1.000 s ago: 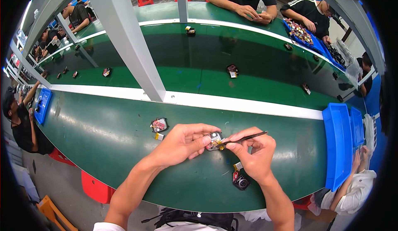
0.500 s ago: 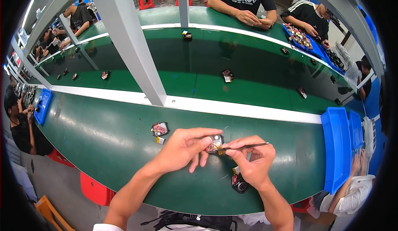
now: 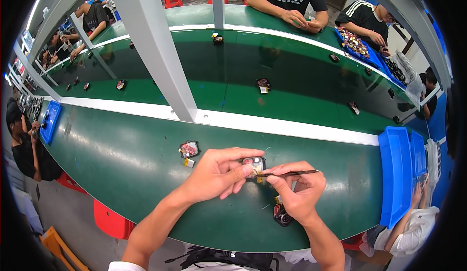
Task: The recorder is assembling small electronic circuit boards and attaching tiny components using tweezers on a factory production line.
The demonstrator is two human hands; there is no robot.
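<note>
My left hand (image 3: 209, 173) grips a small black device housing (image 3: 260, 162) between thumb and fingers, its open side up, with a red circuit board and a pale part inside. My right hand (image 3: 300, 195) pinches dark tweezers (image 3: 301, 172), their tips at the lower edge of the housing beside a yellowish tab. Left of my hands, a second open housing (image 3: 189, 149) lies on the green table, a small silver battery (image 3: 188, 163) just below it. Next to my right wrist rests another housing (image 3: 281, 217) with a round black part, partly covered by the hand.
Beyond a white rail (image 3: 272, 130) runs a green belt (image 3: 219, 93) carrying several scattered units (image 3: 263, 85). A grey post (image 3: 153, 56) rises from the rail. Blue trays (image 3: 395, 178) stand at the right. Co-workers sit across the belt and at both sides.
Units on the belt have slid slightly left relative to the post. Both hands keep their grips; the housing and the tweezers have shifted only slightly, and the view has moved a little.
</note>
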